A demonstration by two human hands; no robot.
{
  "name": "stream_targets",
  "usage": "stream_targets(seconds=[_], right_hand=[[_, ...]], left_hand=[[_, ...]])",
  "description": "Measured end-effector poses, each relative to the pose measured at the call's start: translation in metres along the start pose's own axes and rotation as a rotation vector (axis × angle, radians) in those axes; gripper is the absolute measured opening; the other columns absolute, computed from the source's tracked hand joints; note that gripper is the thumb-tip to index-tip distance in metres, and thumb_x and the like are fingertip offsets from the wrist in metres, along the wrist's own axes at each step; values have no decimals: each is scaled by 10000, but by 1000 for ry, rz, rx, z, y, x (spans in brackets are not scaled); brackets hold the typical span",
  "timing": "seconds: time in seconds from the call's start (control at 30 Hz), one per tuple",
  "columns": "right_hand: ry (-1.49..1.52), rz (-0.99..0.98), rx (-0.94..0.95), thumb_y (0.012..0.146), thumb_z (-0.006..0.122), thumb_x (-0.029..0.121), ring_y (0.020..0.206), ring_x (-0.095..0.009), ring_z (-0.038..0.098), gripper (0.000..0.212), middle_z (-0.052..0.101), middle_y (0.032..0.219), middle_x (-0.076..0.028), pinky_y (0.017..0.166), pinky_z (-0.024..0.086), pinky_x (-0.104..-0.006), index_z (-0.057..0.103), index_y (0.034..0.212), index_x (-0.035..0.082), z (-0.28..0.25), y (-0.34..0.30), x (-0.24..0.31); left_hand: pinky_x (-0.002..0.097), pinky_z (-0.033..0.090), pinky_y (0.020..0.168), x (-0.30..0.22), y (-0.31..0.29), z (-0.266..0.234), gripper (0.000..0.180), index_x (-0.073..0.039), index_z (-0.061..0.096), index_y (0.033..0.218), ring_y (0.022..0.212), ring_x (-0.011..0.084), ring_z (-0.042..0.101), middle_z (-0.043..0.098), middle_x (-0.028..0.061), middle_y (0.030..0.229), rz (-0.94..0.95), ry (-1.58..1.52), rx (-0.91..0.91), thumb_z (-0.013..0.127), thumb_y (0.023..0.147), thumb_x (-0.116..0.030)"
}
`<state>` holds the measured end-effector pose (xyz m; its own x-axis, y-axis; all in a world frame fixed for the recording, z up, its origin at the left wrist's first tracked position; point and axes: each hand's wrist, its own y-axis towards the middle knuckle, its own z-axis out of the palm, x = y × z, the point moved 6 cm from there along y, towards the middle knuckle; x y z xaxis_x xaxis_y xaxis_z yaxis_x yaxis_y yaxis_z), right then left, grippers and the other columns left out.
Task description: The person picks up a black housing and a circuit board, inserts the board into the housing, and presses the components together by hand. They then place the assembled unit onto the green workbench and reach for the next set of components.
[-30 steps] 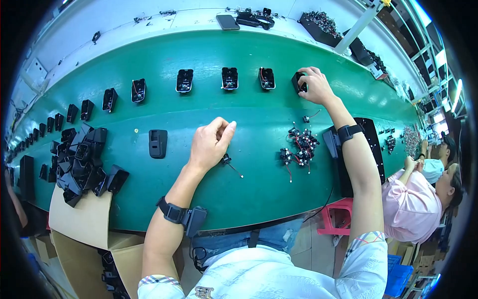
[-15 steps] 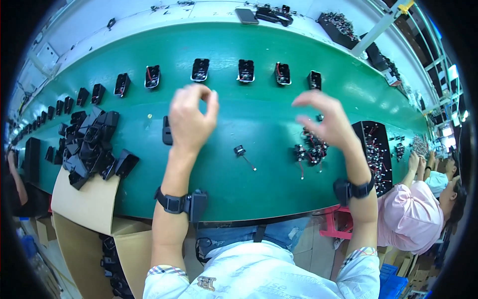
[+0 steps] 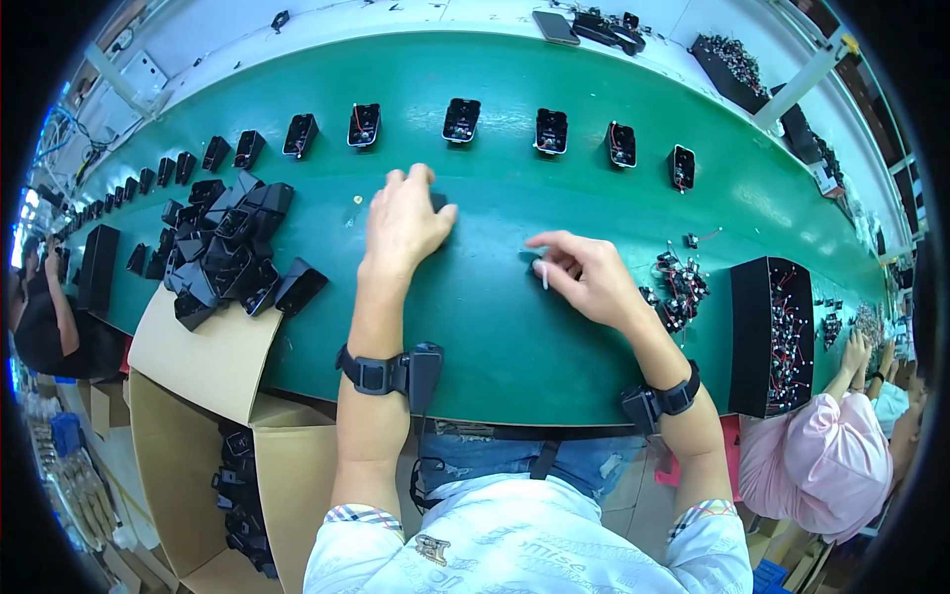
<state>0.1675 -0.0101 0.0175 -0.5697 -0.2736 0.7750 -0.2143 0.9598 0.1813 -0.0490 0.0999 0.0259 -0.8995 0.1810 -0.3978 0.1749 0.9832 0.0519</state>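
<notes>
My left hand (image 3: pixel 404 226) is curled over a black plastic casing (image 3: pixel 438 203) on the green table; most of the casing is hidden beneath the palm and fingers. To its right, my right hand (image 3: pixel 591 275) has thumb and fingertips pinched together just above the table. They close on a small black part with a pale end, mostly covered by the fingers. Beyond the right hand lies a loose pile of small wired components (image 3: pixel 680 293) with red and black leads. A black strap device is on each wrist.
Black casings (image 3: pixel 461 121) with parts inside stand in a row along the table's far side. A heap of empty black housings (image 3: pixel 230 243) lies left, beside an open cardboard box (image 3: pixel 198 346). A black bin (image 3: pixel 749 332) of wired components stands right. Other people work at both sides.
The view has shifted, so the table's things appear farther right. My left hand has come down over the black casing. My right hand has moved left and down to the small wired part, fingers closing.
</notes>
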Motion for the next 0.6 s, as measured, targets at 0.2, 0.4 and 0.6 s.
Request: stream_targets(seconds=[0.2,0.4,0.6], right_hand=[[153,95,-35,994,553,17,758,-94,627,244,661,931,-46,697,532,-244,703,1187,10,-9,-3,-26],[793,315,-80,992,548,37,838,-103,642,294,663,1014,-44,797,543,-257,662,1260,-1,-17,-10,-34],[735,184,-22,989,681,99,923,-96,636,327,679,1096,-52,857,530,-253,645,1293,-17,-17,-10,-26]], left_hand=[[349,546,888,-54,-1,37,347,-21,635,1232,1012,214,693,687,146,1179,235,-838,214,684,964,-235],[305,569,846,-67,-6,72,275,-66,602,1275,1000,127,678,691,78,1147,-23,-1709,538,528,1062,-222],[316,599,756,-79,-20,79,380,-41,618,1246,961,161,695,692,106,1132,2,-1683,640,480,1071,-350]])
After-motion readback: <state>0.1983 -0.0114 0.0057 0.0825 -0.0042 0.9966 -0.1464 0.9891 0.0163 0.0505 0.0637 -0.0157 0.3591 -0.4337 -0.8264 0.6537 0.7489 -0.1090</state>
